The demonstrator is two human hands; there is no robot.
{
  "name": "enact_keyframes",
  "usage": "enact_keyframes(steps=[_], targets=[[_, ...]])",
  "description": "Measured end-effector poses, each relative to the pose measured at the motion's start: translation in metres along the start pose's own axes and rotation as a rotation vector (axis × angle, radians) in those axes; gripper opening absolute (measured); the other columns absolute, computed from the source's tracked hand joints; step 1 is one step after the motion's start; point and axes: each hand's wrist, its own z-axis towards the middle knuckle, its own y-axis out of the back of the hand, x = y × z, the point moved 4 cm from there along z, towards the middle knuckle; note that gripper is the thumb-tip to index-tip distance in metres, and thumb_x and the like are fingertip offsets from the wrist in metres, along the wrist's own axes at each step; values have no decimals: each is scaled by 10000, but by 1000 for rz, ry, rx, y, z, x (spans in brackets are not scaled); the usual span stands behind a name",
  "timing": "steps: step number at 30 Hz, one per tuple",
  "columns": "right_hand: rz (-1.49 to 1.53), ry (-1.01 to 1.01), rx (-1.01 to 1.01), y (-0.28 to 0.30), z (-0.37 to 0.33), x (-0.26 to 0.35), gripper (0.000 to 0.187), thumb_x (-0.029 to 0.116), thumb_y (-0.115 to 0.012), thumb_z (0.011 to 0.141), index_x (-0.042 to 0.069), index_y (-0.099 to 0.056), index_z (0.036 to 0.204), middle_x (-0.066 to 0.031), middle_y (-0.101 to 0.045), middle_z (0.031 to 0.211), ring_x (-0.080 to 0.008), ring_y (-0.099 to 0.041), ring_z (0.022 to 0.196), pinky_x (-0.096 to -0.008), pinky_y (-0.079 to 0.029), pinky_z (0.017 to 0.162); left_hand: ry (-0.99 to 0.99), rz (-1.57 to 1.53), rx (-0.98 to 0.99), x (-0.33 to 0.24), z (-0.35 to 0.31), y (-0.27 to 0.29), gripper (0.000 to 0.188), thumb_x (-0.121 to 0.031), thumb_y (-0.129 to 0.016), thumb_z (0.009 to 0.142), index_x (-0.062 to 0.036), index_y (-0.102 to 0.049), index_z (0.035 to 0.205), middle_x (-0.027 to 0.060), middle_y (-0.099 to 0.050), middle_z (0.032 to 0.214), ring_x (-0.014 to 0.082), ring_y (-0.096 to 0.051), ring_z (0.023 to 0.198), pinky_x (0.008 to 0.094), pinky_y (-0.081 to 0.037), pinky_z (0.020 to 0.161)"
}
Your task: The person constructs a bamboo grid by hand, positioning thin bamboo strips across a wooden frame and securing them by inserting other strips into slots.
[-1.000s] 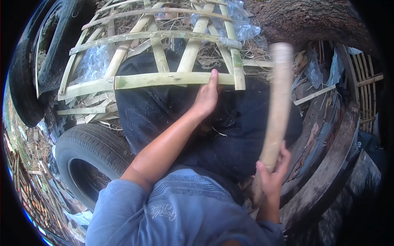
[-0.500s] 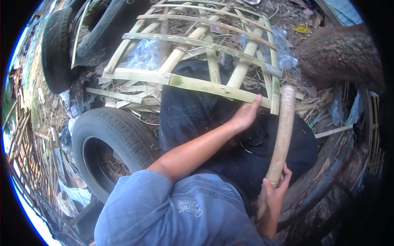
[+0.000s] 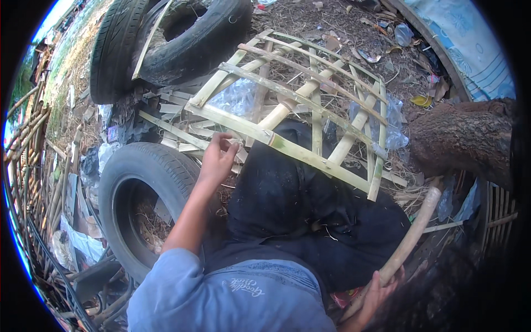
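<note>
A slatted bamboo frame (image 3: pixel 301 99), with pale strips laid across thicker split poles, rests partly over my legs in dark trousers (image 3: pixel 310 205). My left hand (image 3: pixel 217 157) is just below the frame's long near rail (image 3: pixel 326 165), toward its left end. Its fingers are curled into a pinch, and whatever lies between them is too small to name. At the lower right, my right hand (image 3: pixel 380 296) is wrapped round the lower part of a long, smooth wooden stick (image 3: pixel 414 229). The stick leans up to the right, apart from the frame.
A worn tire (image 3: pixel 152 193) lies to my left, with more tires (image 3: pixel 193 44) at the far left. Bamboo offcuts (image 3: pixel 182 133) and clear plastic (image 3: pixel 235 98) lie beneath and beside the frame. A thick tree trunk (image 3: pixel 464 135) stands at the right, near a blue patterned sheet (image 3: pixel 470 41).
My left hand has left the right part of the near rail and moved left. My right hand and the stick have swung down and right. The whole view has shifted.
</note>
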Motion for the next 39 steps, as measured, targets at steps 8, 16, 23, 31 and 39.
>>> enact_keyframes(steps=[8,16,23,31,39], targets=[[-99,168,-96,-3,2,-3,730,148,-718,815,9,-348,1429,-259,-433,1398,-357,-447,1281,-424,-330,1096,313,-593,405,51,48,-56,345,-120,-598,915,-18,-537,1240,37,-648,1050,136,-617,879,279,-491,757],[-392,126,-151,-3,20,-25,748,185,-720,804,-17,-353,1423,-263,-425,1412,-381,-417,1311,-435,-308,1111,159,-1185,78,2,53,-17,412,-180,-639,929,-14,-510,1284,103,-651,1081,206,-652,919,362,-533,863],[-453,181,-142,-5,16,-11,756,202,-730,795,-4,-364,1424,-256,-422,1422,-376,-408,1321,-435,-299,1117,228,-1444,43,-12,54,-37,374,-298,-693,897,-57,-554,1147,102,-637,934,227,-645,834,362,-559,793],[-478,232,-197,4,18,-36,773,220,-742,784,-9,-369,1421,-248,-420,1429,-371,-398,1328,-436,-294,1121,258,-1353,112,-18,53,-52,433,-260,-705,885,-10,-538,1196,99,-616,990,218,-617,870,388,-512,812],[-398,64,-144,-10,16,-8,771,202,-726,780,-17,-360,1422,-248,-434,1408,-381,-410,1311,-441,-298,1109,324,-1402,271,-11,57,-63,400,-180,-650,913,22,-533,1238,107,-632,1056,201,-627,924,366,-514,881]])
